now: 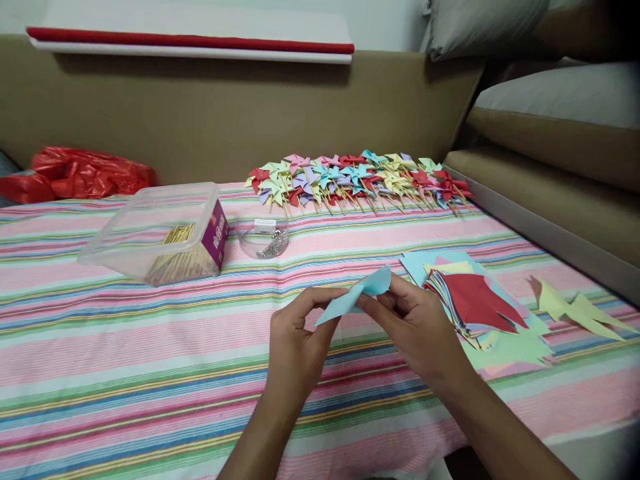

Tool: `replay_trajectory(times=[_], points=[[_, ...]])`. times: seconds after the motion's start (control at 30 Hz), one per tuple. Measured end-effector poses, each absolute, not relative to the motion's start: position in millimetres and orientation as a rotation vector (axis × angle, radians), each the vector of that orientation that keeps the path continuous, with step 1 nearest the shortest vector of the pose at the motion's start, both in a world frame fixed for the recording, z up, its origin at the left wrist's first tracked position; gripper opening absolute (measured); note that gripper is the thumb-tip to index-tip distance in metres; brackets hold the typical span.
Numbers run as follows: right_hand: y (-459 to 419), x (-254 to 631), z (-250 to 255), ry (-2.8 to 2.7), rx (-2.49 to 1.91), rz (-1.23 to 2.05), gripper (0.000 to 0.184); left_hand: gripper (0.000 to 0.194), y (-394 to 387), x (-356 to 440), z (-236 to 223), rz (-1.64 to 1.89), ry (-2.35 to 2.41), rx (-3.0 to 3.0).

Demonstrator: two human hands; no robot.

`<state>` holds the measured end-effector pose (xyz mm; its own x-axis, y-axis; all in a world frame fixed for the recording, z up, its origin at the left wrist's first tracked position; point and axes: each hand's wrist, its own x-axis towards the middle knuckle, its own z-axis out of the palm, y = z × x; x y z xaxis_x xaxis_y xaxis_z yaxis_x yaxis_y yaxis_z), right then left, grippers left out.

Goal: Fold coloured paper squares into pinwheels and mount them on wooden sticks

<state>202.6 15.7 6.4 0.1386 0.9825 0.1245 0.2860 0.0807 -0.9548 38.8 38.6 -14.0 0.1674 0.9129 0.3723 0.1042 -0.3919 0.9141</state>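
Note:
A light blue piece of paper, curled along its far edge, is held up over the striped cloth between both hands. My left hand pinches its left side, with the thumb below and the index finger behind. At the right end my right hand grips the paper between thumb and fingers; some of those fingers are hidden behind the palm. Just right of my right hand lies a stack of cut paper pieces, red on top, over larger coloured sheets. A cut pale yellow piece lies farther right.
Many finished paper pinwheels on sticks lie at the back. A clear plastic box holds wooden sticks. Beside it, a round clear container holds small metal pieces and a white box. A red plastic bag sits back left; cushions rise at right.

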Motion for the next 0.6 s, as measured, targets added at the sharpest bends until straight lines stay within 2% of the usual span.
replay_trajectory(times=[0.27,0.6], points=[[16.5,202.0,4.4,-1.354,-1.366,0.817,0.025,0.018,39.6,39.9,-12.7,1.331,1.01,1.706],[16.1,199.8,-0.7,-1.356,-1.3,0.758,0.008,0.015,38.4,38.5,-10.3,1.435,0.966,1.844]])
